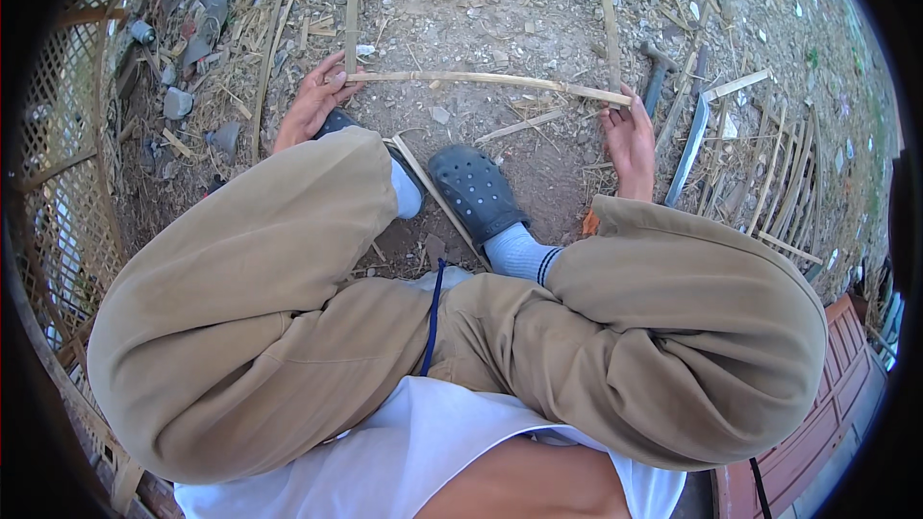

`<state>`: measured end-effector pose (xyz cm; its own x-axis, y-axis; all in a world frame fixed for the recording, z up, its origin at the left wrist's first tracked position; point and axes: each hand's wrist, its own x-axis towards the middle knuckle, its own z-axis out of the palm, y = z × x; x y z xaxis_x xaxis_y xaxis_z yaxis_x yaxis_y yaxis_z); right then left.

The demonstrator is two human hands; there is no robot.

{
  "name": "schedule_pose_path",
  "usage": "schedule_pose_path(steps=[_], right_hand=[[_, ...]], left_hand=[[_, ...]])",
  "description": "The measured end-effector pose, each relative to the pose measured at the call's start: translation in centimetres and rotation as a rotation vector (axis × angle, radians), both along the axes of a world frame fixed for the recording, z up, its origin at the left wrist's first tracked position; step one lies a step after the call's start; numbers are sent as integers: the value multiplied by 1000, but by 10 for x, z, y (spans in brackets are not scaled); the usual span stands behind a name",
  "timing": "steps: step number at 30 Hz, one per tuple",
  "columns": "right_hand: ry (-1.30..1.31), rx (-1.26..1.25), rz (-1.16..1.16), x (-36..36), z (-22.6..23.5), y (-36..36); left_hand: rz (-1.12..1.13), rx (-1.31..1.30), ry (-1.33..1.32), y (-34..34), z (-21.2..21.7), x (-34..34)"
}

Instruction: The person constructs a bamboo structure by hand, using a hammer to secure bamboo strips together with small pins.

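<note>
A thin bamboo strip [481,78] lies crosswise in front of my feet, with an end in each hand. My left hand [310,104] pinches its left end, where a long bamboo strip [353,0] runs away from me. At the other end, the fingers of my right hand [630,139] close on the crosswise strip beside a second long bamboo strip [607,14]. Together the three strips form a three-sided outline on the dirt. Under my knees, another bamboo strip [437,194] slants between my dark clogs [473,194].
Right of my right hand lie a hammer [658,72] and a machete [690,149]. Beyond them are several loose bamboo strips [794,178]. A woven bamboo lattice [53,125] stands at the left, near scattered rubble [177,103]. A reddish panel [808,404] is at the lower right.
</note>
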<state>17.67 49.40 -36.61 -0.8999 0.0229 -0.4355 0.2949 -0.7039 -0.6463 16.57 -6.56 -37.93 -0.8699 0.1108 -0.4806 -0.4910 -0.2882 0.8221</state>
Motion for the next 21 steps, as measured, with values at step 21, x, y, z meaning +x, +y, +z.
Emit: schedule_pose_path(steps=[21], right_hand=[[-54,582,-22,3,-25,9]], left_hand=[[79,-29,-161,-3,-9,-9]])
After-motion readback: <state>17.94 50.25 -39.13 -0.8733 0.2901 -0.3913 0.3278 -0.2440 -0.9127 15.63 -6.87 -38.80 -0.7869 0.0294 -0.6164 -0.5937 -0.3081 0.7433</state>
